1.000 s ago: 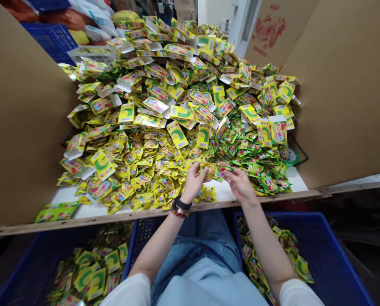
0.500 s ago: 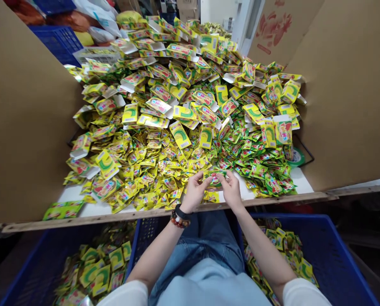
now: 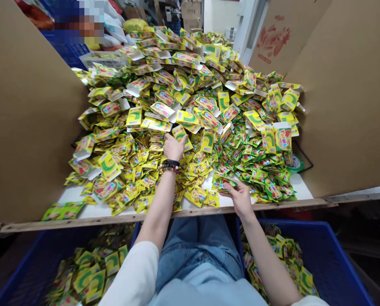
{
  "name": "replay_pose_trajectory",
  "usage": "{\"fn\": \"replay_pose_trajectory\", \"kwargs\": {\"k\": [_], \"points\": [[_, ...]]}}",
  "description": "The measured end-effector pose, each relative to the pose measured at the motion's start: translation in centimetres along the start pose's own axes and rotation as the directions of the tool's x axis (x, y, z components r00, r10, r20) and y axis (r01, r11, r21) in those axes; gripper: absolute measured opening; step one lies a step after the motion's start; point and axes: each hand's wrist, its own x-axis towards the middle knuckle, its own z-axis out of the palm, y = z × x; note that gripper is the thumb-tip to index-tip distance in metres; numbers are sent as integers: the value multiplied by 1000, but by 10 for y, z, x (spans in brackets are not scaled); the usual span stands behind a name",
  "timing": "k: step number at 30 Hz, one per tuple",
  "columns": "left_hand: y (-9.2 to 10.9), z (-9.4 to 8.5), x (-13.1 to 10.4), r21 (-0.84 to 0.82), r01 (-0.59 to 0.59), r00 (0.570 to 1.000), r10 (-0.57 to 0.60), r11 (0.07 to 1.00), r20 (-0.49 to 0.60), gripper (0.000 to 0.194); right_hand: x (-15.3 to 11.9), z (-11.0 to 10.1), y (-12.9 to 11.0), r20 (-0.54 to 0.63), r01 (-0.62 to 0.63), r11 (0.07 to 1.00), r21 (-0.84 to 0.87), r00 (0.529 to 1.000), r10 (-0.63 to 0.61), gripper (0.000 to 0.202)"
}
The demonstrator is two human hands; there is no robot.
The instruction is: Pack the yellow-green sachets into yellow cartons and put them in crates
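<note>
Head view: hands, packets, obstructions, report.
Left hand at a yellow box, grip unclear. Right hand holding small packets. More boxes heaped just beyond left hand.

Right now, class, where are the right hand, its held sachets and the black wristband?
Right hand (image 3: 241, 199): head view, middle of the hand.
Held sachets (image 3: 218, 181): head view, printed wrapper beyond the fingertips.
Black wristband (image 3: 173, 162): head view, middle of the visible band.

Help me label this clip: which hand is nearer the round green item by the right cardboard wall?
Right. The right hand, holding sachets, is left and in front of the round green item; the left hand is farther left, at a yellow box.
</note>
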Motion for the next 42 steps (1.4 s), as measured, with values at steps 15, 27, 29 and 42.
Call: {"fn": "replay_pose_trajectory", "kwargs": {"k": [15,27,29,42], "points": [[-22,7,-146,-403,-644,643,746,650,174,63,-5,-8,-34,-107,202,979,32,975,-197,28],[-37,15,-209,-440,-462,757,600,770,257,63,-1,-17,-71,380,404,489,-773,912,-153,18],[-39,19,-214,-475,-427,784,576,770,229,62,-3,-15,-73,404,422,440,-793,904,-140,18],[-48,33,-230,-502,-415,856,513,759,68,54,-31,20,-34,360,392,1,-920,844,-397,20]]}}
